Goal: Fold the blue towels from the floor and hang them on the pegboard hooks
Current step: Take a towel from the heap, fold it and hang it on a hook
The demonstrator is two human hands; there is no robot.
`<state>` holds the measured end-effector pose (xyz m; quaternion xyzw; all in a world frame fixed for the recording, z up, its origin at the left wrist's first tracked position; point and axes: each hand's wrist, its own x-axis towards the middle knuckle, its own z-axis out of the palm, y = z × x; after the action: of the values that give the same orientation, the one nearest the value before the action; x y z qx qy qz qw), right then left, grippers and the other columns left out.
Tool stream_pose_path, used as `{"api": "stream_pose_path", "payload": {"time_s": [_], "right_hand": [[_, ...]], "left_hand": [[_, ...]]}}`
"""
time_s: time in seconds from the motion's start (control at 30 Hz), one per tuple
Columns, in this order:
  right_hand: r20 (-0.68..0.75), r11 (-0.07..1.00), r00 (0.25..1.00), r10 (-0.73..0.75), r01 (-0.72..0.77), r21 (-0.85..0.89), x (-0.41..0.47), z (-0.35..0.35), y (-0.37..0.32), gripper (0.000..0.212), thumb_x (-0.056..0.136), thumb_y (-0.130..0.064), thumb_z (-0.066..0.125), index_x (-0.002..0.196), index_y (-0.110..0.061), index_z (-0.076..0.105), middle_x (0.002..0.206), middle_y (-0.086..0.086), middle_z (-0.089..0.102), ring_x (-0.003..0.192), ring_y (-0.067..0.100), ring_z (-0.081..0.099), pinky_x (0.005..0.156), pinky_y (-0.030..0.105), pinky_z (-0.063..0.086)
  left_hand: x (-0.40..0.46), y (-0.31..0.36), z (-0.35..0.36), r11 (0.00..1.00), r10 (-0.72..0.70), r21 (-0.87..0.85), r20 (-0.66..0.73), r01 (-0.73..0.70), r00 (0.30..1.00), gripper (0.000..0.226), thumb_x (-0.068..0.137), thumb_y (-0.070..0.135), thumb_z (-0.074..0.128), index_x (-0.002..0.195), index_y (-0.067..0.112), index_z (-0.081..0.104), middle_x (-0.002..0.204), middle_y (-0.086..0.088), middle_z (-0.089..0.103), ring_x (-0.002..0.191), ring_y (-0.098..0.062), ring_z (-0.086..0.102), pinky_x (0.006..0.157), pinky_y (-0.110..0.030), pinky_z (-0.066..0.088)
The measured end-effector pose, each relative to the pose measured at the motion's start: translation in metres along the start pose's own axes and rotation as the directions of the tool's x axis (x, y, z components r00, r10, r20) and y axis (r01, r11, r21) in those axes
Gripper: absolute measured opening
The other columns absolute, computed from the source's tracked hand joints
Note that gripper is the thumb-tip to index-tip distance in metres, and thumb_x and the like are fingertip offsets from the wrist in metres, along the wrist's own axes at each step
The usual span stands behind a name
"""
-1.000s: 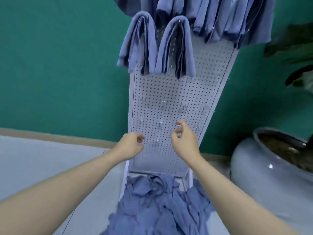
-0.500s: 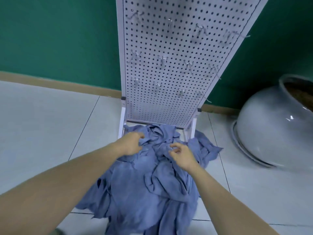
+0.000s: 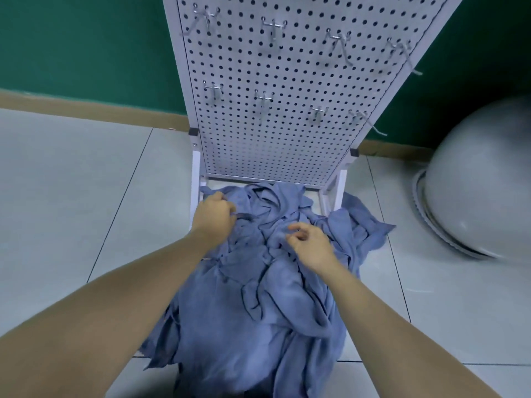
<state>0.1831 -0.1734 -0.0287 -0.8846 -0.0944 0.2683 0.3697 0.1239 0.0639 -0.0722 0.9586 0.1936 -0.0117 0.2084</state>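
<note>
A heap of crumpled blue towels (image 3: 258,300) lies on the tiled floor at the foot of the white pegboard (image 3: 287,150). Several bare metal hooks (image 3: 263,100) stick out of the board in two rows. My left hand (image 3: 214,218) is at the heap's far left, fingers curled round a dark fold of towel. Just above the middle of the heap is my right hand (image 3: 309,241), with its fingers loosely curled and its thumb and forefinger apart, holding nothing that I can see.
A large rounded grey pot (image 3: 482,179) stands on the floor at the right, close to the board's right leg (image 3: 340,191). A green wall with a tan skirting (image 3: 86,109) runs behind. Pale floor tiles (image 3: 71,182) stretch to the left.
The view has dropped from the hung towels on the board to the floor. Both hands came down onto the heap, and the left hand has taken hold of a towel fold.
</note>
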Motion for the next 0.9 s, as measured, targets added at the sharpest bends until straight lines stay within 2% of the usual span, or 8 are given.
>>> {"api": "stream_pose_path", "payload": {"time_s": [0.1, 0.2, 0.37, 0.47, 0.6, 0.67, 0.77, 0.9], "right_hand": [[-0.009, 0.998, 1.000, -0.005, 0.006, 0.066, 0.000, 0.002, -0.010, 0.039, 0.098, -0.016, 0.069, 0.136, -0.015, 0.061, 0.094, 0.008, 0.069, 0.109, 0.030, 0.067, 0.063, 0.005, 0.043], [0.035, 0.988, 0.997, -0.070, 0.064, 0.144, -0.005, 0.001, -0.033, 0.080, 0.090, -0.033, 0.081, 0.157, -0.026, 0.038, 0.130, 0.006, 0.060, 0.118, 0.022, 0.061, 0.086, 0.022, 0.044], [0.013, 0.962, 0.980, -0.200, 0.194, 0.194, -0.021, -0.010, -0.089, 0.112, 0.082, -0.046, 0.086, 0.165, -0.034, 0.012, 0.167, -0.005, 0.030, 0.151, 0.019, 0.034, 0.115, 0.041, 0.041], [-0.077, 0.939, 0.964, -0.254, 0.265, 0.217, -0.040, -0.024, -0.125, 0.094, 0.084, -0.043, 0.084, 0.160, -0.024, 0.032, 0.149, -0.007, 0.051, 0.135, 0.016, 0.050, 0.110, 0.038, 0.047], [-0.195, 0.943, 0.924, -0.328, 0.333, -0.009, -0.069, -0.049, -0.160, 0.012, 0.097, -0.029, 0.070, 0.090, -0.022, 0.063, 0.082, -0.002, 0.066, 0.080, 0.019, 0.062, 0.072, 0.036, 0.050], [-0.255, 0.923, 0.890, -0.379, 0.383, -0.038, -0.089, -0.065, -0.176, 0.034, 0.099, -0.021, 0.064, 0.066, -0.022, 0.052, 0.064, -0.001, 0.051, 0.062, 0.019, 0.047, 0.059, 0.034, 0.037], [-0.305, 0.887, 0.837, -0.454, 0.456, -0.070, -0.123, -0.096, -0.203, 0.029, 0.099, -0.013, 0.059, 0.072, -0.002, 0.056, 0.072, 0.012, 0.047, 0.065, 0.027, 0.043, 0.059, 0.040, 0.032], [-0.303, 0.869, 0.856, -0.418, 0.474, 0.142, -0.167, -0.139, -0.232, 0.018, 0.106, -0.017, 0.049, 0.088, -0.013, 0.052, 0.069, 0.000, 0.044, 0.056, 0.012, 0.035, 0.049, 0.022, 0.029]], "left_hand": [[0.002, 0.009, -0.018, 0.955, 0.010, -0.294, -0.064, -0.028, 0.998, 0.020, 0.100, 0.018, 0.060, 0.086, 0.004, 0.063, 0.089, -0.013, 0.063, 0.082, -0.030, 0.057, 0.072, -0.041, 0.046], [-0.002, 0.030, -0.057, 0.910, 0.132, -0.381, -0.110, -0.164, 0.985, 0.021, 0.106, 0.025, 0.052, 0.092, 0.009, 0.056, 0.073, -0.006, 0.060, 0.068, -0.024, 0.056, 0.064, -0.042, 0.045], [-0.018, 0.072, -0.136, 0.825, 0.312, -0.406, -0.253, -0.393, 0.916, 0.011, 0.107, 0.023, 0.051, 0.099, 0.018, 0.054, 0.081, -0.007, 0.062, 0.072, -0.025, 0.056, 0.070, -0.036, 0.046], [-0.034, 0.095, -0.187, 0.783, 0.345, -0.420, -0.320, -0.459, 0.882, 0.013, 0.107, 0.020, 0.049, 0.098, 0.012, 0.053, 0.075, -0.012, 0.057, 0.066, -0.024, 0.048, 0.062, -0.031, 0.039], [-0.063, 0.119, -0.250, 0.742, 0.339, -0.422, -0.434, -0.521, 0.835, 0.013, 0.106, 0.021, 0.051, 0.095, 0.016, 0.053, 0.075, -0.010, 0.059, 0.063, -0.015, 0.049, 0.062, -0.035, 0.045], [-0.078, 0.132, -0.276, 0.733, 0.336, -0.410, -0.476, -0.543, 0.813, 0.016, 0.106, 0.021, 0.051, 0.090, 0.022, 0.051, 0.073, -0.009, 0.058, 0.062, -0.014, 0.047, 0.061, -0.035, 0.044], [-0.100, 0.146, -0.309, 0.730, 0.296, -0.411, -0.530, -0.546, 0.795, 0.014, 0.107, 0.021, 0.048, 0.093, 0.020, 0.050, 0.066, -0.002, 0.051, 0.056, -0.006, 0.038, 0.056, -0.028, 0.034], [-0.126, 0.146, -0.342, 0.736, 0.303, -0.385, -0.548, -0.557, 0.779, 0.019, 0.108, 0.018, 0.043, 0.124, 0.024, 0.053, 0.070, 0.002, 0.054, 0.056, -0.005, 0.040, 0.057, -0.020, 0.036]]}}
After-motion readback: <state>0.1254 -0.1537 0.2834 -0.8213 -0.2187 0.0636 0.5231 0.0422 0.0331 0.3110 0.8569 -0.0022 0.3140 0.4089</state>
